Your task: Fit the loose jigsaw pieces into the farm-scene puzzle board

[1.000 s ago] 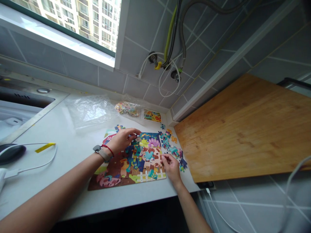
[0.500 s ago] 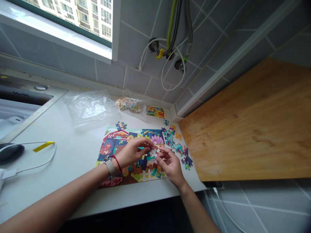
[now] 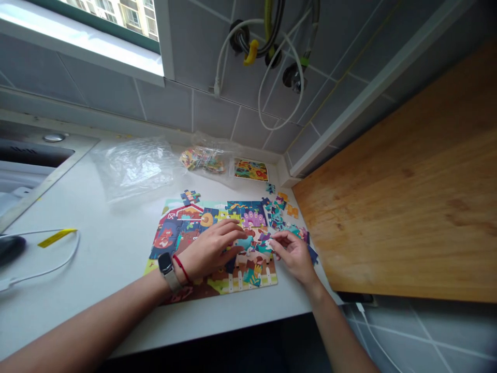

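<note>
A colourful farm-scene jigsaw puzzle lies on the counter, partly covered by my left hand. Over its middle, my left hand hovers with loosely curved fingers apart and nothing between them. At the puzzle's right side, my right hand pinches a small puzzle piece between thumb and forefinger. Loose puzzle pieces lie in a heap just right of the puzzle, some partly behind my right hand. A small joined cluster of pieces sits above the puzzle's upper left edge.
Behind the puzzle are a crumpled clear plastic bag, a bag of more pieces and a picture card. A wooden panel borders the right. A sink, white cable and dark mouse-like object are left.
My right hand has shifted right, away from my left hand, to the puzzle's right side. My left hand's fingers have spread and come off the pieces. The camera view has shifted slightly.
</note>
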The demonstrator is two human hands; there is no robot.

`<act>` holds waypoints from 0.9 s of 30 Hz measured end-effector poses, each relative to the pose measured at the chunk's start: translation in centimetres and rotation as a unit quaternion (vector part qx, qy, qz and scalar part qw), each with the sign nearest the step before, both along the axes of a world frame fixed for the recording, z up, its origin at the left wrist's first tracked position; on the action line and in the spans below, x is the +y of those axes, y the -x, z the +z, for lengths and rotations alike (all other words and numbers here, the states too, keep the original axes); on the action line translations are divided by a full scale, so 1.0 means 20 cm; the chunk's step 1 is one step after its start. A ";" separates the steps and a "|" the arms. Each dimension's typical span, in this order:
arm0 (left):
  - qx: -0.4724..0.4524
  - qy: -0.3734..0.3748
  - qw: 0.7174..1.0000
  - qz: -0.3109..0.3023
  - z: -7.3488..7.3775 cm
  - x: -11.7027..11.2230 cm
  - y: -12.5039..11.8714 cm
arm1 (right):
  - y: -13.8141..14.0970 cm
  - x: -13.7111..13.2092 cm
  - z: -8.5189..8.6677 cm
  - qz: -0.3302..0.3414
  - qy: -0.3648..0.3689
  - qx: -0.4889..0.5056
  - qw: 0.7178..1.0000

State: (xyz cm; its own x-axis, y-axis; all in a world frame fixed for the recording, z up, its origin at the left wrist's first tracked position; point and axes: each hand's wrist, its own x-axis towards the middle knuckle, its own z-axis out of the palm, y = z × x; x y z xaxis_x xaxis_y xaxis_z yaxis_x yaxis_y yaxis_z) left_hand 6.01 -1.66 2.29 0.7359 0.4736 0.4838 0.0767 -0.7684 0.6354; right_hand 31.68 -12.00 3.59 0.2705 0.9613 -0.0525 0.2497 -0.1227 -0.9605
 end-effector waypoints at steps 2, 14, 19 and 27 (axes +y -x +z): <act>0.044 -0.032 0.999 -0.006 0.00 0.02 0.01 | -0.05 0.03 -0.02 0.028 0.007 -0.049 0.998; 0.131 -0.041 0.987 0.085 -0.04 0.07 0.04 | -0.06 0.18 0.01 0.162 -0.055 -0.269 0.948; 0.173 -0.043 0.977 0.113 -0.03 0.10 0.06 | -0.08 0.18 0.00 0.184 -0.089 -0.225 0.953; 0.197 -0.035 0.975 0.094 -0.02 0.13 0.08 | -0.11 0.17 -0.02 0.161 -0.091 -0.210 0.960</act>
